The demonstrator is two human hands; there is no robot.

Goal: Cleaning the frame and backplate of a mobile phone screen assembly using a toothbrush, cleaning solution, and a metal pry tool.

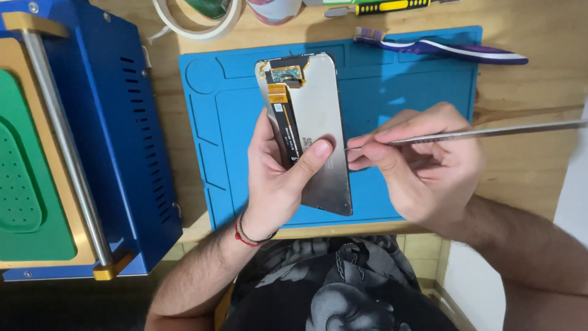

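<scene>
- We see the person's left hand (pixel 278 178) and right hand (pixel 422 165), both bare, with no gloves and no rings that we can make out.
- Both forearms are bare too; no sleeve reaches into view.
- On the left wrist sit thin cord bracelets (pixel 248 236), one red and one darker, lying close together.
- At the near edge, between the forearms, we see a dark shirt (pixel 334 288) with a grey and white printed figure across the front.
- The fingernails are short and plain.
</scene>
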